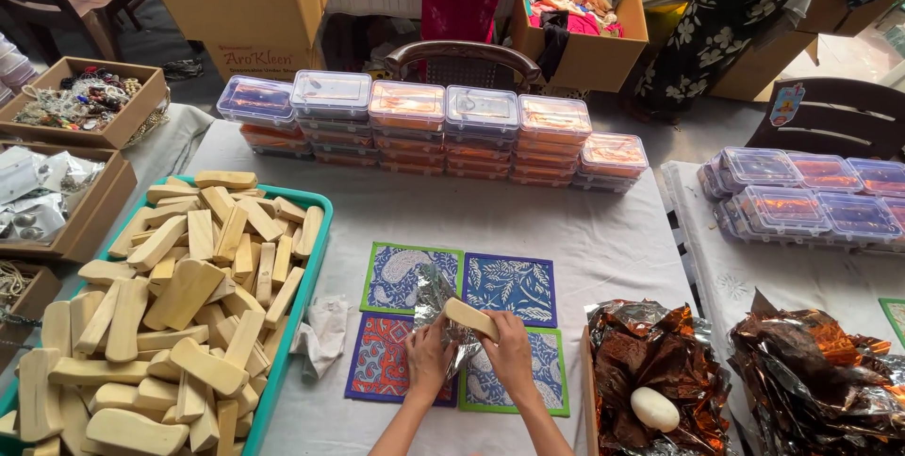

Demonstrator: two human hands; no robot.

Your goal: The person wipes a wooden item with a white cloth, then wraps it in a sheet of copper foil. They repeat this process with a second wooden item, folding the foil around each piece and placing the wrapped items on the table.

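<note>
Over the patterned mats, your hands wrap a wooden block in foil.

Your left hand pinches the silver foil; your right hand grips the wooden block above the four mats. Foil hides the block's lower end, and your fingertips are hard to make out.

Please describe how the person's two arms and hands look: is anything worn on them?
Both forearms enter from the bottom edge, bare as far as they show, with no sleeve in sight. The left hand and the right hand wear no gloves. I see no watch, bracelet or ring, though the fingers are too small to be sure about rings.
</note>
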